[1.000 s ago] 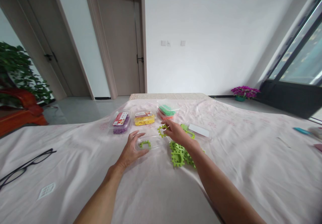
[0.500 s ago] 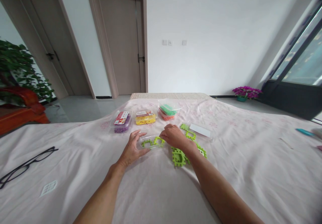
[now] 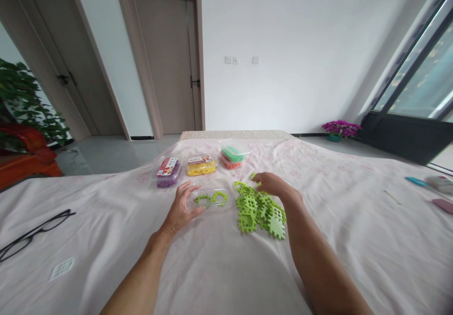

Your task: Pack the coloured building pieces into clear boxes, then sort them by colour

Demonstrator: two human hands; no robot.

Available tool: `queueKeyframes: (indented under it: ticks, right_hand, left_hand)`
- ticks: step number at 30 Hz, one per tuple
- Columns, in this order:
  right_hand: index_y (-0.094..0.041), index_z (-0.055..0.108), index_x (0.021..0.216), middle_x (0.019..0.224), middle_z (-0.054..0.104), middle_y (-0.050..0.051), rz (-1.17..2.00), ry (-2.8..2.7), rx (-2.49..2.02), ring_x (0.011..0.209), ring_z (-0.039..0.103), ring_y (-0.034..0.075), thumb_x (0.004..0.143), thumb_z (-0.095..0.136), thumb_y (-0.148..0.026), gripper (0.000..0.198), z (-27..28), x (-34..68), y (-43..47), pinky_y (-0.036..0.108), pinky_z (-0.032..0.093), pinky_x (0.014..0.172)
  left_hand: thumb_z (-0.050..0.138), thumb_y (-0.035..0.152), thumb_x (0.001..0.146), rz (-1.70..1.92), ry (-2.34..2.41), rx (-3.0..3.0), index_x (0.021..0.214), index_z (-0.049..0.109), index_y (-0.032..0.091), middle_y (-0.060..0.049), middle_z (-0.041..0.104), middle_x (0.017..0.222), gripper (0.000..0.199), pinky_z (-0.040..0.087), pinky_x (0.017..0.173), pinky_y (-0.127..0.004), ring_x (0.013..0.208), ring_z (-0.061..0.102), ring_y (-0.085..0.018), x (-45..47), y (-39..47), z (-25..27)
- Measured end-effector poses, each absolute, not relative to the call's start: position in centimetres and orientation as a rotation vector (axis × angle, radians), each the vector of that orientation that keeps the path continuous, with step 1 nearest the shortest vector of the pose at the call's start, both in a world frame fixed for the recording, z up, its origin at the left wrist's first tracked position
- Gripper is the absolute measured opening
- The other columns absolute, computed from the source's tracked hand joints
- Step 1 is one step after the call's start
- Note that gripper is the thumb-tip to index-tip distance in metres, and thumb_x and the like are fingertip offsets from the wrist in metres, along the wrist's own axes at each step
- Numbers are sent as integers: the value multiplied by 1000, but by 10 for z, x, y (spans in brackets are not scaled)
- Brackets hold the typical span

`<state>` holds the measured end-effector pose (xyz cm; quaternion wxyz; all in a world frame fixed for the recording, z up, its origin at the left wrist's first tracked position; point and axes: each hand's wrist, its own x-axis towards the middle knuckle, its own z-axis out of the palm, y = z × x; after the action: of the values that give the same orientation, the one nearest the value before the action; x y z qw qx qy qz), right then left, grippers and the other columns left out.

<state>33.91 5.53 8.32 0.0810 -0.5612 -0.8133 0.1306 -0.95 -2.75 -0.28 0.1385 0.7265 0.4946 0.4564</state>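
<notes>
At my remote post, I see the left hand [image 3: 183, 206] curled in a wide C around the left end of a clear container [image 3: 229, 195], thumb at its near edge, fingers at its far edge, gripping it on a pale cloth [image 3: 219, 263]. Two green pieces [image 3: 220, 195] lie inside. My right forearm slants in from the lower right, wrist bent, the right hand [image 3: 272, 184] palm down with fingers drooping over the far end of a green pile [image 3: 247, 223] beside the container; I cannot tell whether they pinch a piece.
</notes>
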Motion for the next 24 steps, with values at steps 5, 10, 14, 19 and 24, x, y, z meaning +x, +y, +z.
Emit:
queueKeyframes:
  ticks: [5, 10, 14, 19, 24]
  right_hand:
    - [-20, 67, 116, 115, 69, 8, 361, -2392, -1532, 102, 64, 22, 77, 56, -11, 41, 64, 326, 64, 31, 46, 91]
    - [-20, 59, 129, 124, 65, 10, 348, -2399, -1511, 113, 59, 25, 81, 62, -27, 48, 43, 305, 69, 34, 41, 98]
    - [-17, 62, 124, 112, 67, 11, 297, -2420, -1511, 106, 60, 25, 73, 70, -29, 52, 32, 303, 75, 32, 42, 93]
    - [-17, 68, 108, 95, 66, 6, 262, -2321, -1534, 87, 59, 19, 70, 72, -28, 40, 37, 310, 79, 27, 42, 79]
    - [-18, 65, 93, 77, 62, -1, 384, -2283, -1508, 67, 54, 13, 72, 68, -29, 24, 45, 315, 74, 22, 36, 61]
  left_hand:
    - [74, 46, 71, 1352, 1488, 2201, 106, 66, 24, -10, 40, 140, 42, 34, 110, -53, 133, 39, -32, -7, -28, -1]
    - [72, 40, 74, 1337, 1524, 2203, 79, 69, 22, -9, 46, 136, 19, 40, 106, -47, 128, 46, -29, -6, -28, -3]
    - [72, 40, 74, 1368, 1531, 2197, 74, 67, 22, -8, 50, 133, 18, 42, 105, -46, 124, 50, -27, -7, -28, -5]
    - [72, 40, 74, 1376, 1531, 2186, 74, 67, 23, -8, 51, 133, 18, 42, 105, -47, 123, 51, -27, -6, -29, -3]
    - [71, 41, 74, 1362, 1520, 2186, 73, 67, 22, -8, 51, 133, 20, 41, 106, -46, 124, 50, -27, -5, -30, -1]
